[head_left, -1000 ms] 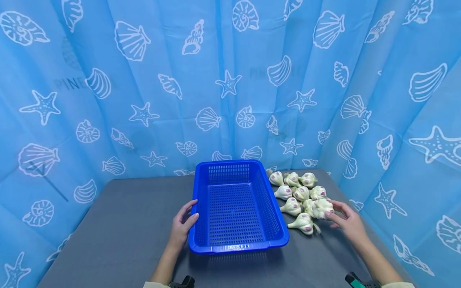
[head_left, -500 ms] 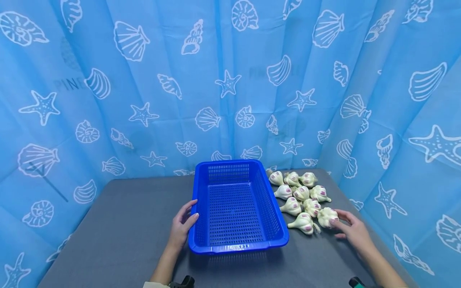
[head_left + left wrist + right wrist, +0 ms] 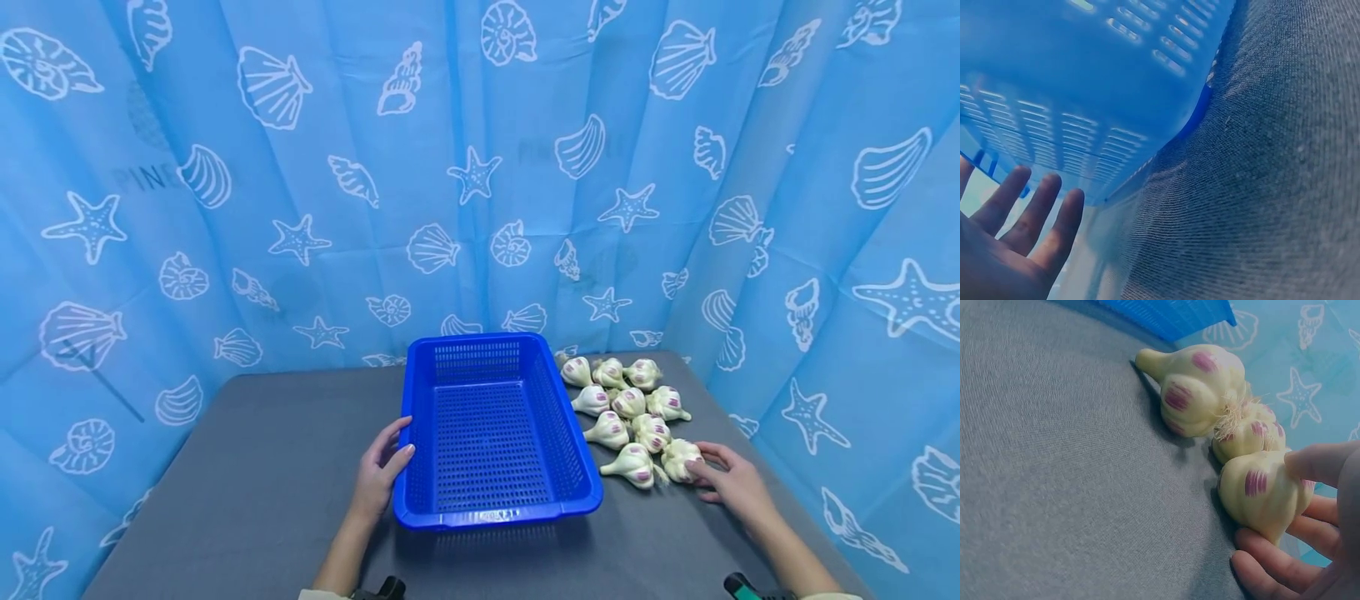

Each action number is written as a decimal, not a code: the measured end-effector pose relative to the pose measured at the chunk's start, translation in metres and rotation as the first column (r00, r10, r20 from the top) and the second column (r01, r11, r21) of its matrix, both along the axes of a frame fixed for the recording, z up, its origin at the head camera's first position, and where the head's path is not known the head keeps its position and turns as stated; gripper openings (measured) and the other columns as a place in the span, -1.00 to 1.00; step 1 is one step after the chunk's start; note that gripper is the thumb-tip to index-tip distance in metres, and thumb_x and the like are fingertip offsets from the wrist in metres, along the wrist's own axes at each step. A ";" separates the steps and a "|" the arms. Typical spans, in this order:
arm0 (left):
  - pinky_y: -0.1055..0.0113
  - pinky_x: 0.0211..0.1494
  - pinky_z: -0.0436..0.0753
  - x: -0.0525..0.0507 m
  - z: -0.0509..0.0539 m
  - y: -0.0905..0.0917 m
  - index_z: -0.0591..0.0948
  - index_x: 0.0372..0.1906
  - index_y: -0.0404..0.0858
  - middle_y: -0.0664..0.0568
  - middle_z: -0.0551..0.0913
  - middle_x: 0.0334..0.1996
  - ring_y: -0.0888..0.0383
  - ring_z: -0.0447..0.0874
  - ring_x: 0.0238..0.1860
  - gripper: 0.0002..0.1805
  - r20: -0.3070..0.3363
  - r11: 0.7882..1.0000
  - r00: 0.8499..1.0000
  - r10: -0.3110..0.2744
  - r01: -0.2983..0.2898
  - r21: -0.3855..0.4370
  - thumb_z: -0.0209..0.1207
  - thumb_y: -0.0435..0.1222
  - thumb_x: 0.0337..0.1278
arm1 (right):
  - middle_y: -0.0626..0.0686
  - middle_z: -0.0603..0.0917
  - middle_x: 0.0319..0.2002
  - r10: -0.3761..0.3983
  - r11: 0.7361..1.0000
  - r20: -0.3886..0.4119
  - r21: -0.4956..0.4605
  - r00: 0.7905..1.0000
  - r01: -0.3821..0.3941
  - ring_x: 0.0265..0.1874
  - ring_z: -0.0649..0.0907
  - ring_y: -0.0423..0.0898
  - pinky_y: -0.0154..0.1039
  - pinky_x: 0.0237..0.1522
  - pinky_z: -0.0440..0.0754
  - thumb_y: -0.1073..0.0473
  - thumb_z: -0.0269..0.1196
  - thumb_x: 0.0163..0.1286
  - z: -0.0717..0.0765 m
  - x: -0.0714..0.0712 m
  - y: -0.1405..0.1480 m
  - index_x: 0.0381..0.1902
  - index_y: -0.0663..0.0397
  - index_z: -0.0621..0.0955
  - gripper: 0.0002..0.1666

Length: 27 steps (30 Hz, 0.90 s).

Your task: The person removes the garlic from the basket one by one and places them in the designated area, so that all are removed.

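Note:
In the head view, my right hand [image 3: 733, 483] holds a white garlic bulb [image 3: 681, 460] with purple patches at the near right of a garlic group. The right wrist view shows the thumb on top of this bulb [image 3: 1265, 490] and the fingers under and behind its stem end, low at the grey tabletop. My left hand [image 3: 377, 475] touches the left rim of a blue perforated plastic basket [image 3: 495, 515] with thumb and index finger. In the left wrist view its other fingers [image 3: 1032, 219] lie straight and spread beside the slotted basket wall. Inside the basket nothing shows.
Several other garlic bulbs [image 3: 626, 404] lie in loose rows right of the basket. The nearest bulb [image 3: 633, 467] has its stem toward the basket. A grey cloth-covered table [image 3: 285, 467] extends left; a blue seashell-print curtain [image 3: 480, 167] stands behind and along both sides.
My right hand has brought the garlic bulb from over the group down and toward me onto the near right end, then slightly left against its neighbours. Left hand and basket stay still.

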State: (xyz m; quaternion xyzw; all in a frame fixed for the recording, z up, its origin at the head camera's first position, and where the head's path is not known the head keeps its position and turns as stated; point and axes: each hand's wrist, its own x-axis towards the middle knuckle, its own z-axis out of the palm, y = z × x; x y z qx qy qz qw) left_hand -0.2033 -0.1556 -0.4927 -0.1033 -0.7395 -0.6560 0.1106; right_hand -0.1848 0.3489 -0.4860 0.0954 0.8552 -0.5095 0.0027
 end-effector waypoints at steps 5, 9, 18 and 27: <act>-0.16 0.09 0.54 -0.005 -0.012 -0.005 0.44 0.34 -0.15 -0.21 0.45 0.28 -0.20 0.50 0.16 -0.50 -0.007 0.996 0.999 0.048 -0.049 -0.073 0.14 -0.19 0.33 | 0.52 0.36 0.23 0.006 0.996 -0.030 0.093 1.000 -0.003 -0.40 0.69 -0.15 -0.21 -0.41 0.68 0.04 0.22 0.41 0.001 0.001 0.000 0.30 0.47 0.29 -0.27; -0.08 0.02 0.60 -0.004 -0.014 -0.009 0.51 0.29 -0.06 -0.09 0.51 0.23 -0.10 0.58 0.08 -0.52 -0.074 0.977 0.990 0.118 -0.129 -0.169 0.19 -0.12 0.29 | 0.51 0.43 0.17 0.020 0.983 -0.088 0.182 0.996 -0.003 -0.41 0.70 -0.06 -0.19 -0.49 0.67 0.02 0.23 0.40 0.003 0.000 0.003 0.26 0.48 0.34 -0.29; 0.01 -0.18 0.68 -0.006 -0.007 -0.014 0.63 0.10 -0.24 -0.13 0.59 0.12 -0.06 0.65 -0.04 -0.66 -0.332 0.930 0.929 0.162 -0.257 -0.264 0.25 -0.28 0.24 | 0.43 0.59 -0.06 0.040 0.924 -0.196 0.380 0.980 0.038 -0.36 0.71 0.10 -0.22 -0.47 0.59 -0.01 0.16 0.45 0.021 -0.012 0.010 0.15 0.46 0.45 -0.39; -0.13 -0.06 0.61 -0.004 -0.001 -0.052 0.61 0.11 -0.15 -0.12 0.53 0.19 -0.09 0.54 0.13 -0.66 -0.318 0.858 0.936 0.153 -0.286 -0.428 0.24 -0.18 0.27 | 0.40 0.57 0.01 0.125 0.867 -0.255 0.499 0.959 0.019 -0.09 0.59 0.33 0.12 -0.27 0.58 -0.04 0.18 0.44 0.037 -0.030 -0.004 0.14 0.36 0.50 -0.43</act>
